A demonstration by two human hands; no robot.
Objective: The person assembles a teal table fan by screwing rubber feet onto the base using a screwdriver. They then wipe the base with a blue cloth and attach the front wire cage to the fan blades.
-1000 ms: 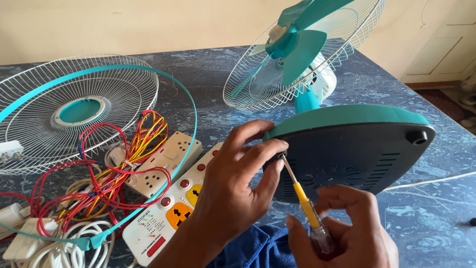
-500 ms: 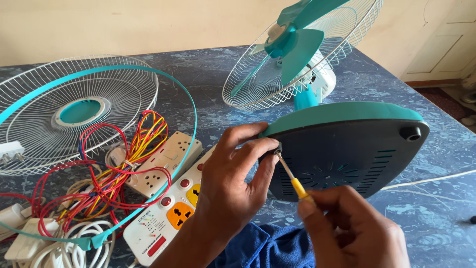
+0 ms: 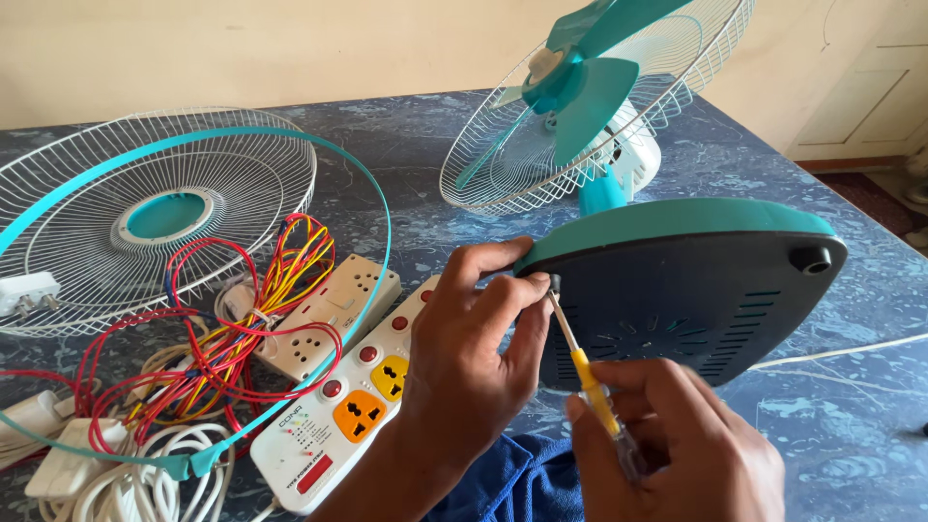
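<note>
**Screwdriver at the underside of a tipped fan base**

Far left on the blue marbled bench (image 3: pixel 773 435): a white wire fan guard with a teal centre disc (image 3: pixel 159 215), lying flat. A thin teal plastic ring (image 3: pixel 385 232) arcs over it and over a tangle of red, yellow and blue wires (image 3: pixel 227 333). Beside the tangle, a cream socket box (image 3: pixel 329 314) and a white power strip with red switches and orange sockets (image 3: pixel 353 406). White coiled cable (image 3: pixel 126 483) at the lower left corner.

Centre: left hand (image 3: pixel 474 362), fingers closed on the rim of the teal-topped, dark-bottomed fan base (image 3: pixel 686 290), which is tipped on edge with its underside toward the camera. Behind it, the teal-bladed fan head in its white rear guard (image 3: pixel 580 87).

Right hand (image 3: pixel 677 445) wrapped around the yellow-shafted screwdriver with clear handle (image 3: pixel 594 396); the tip meets the base's underside just beside the left fingertips. Blue cloth (image 3: pixel 522 483) below the hands.
</note>
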